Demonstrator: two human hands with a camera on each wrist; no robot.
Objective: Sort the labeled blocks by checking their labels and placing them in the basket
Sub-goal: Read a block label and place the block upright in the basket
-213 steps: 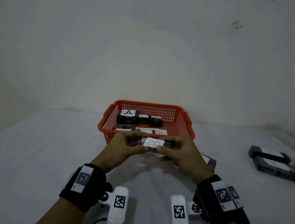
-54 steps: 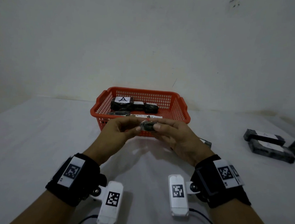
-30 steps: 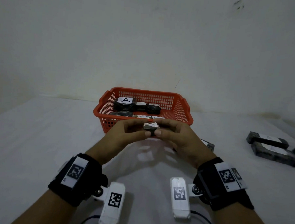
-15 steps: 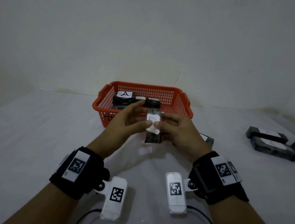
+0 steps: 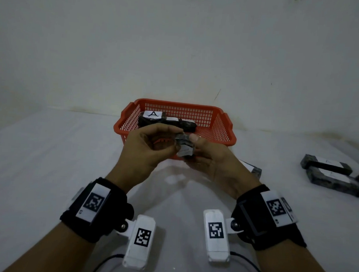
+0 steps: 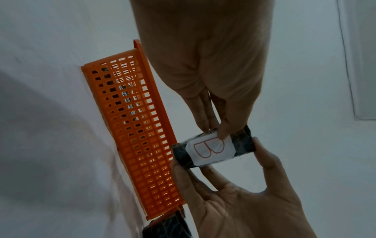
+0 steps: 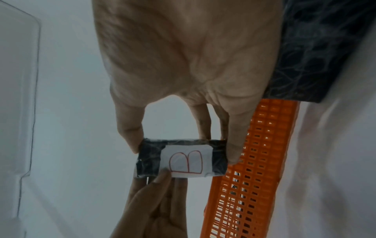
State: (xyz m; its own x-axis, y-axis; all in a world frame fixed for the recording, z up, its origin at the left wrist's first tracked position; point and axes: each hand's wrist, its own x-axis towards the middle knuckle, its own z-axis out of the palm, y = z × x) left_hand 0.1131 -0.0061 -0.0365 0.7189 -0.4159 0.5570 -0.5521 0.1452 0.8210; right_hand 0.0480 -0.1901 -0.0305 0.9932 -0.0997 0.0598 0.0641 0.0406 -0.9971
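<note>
A dark wrapped block with a white label bearing a red outlined B hangs in the air just in front of the orange basket. My right hand grips the block by its two ends, thumb on one and fingers on the other. My left hand pinches its long edge, the thumb lying on the label. In the head view the label is turned mostly away from me. Inside the basket lie dark blocks, one labelled A.
Another block lies on the white table behind my right hand. More labelled blocks lie at the far right. The basket stands close to the wall. Cables trail from my wrist cameras at the near edge.
Both hands have kept turning the block: half a second ago it stood lengthwise with its label towards me, now it is tipped with the label facing down and away.
</note>
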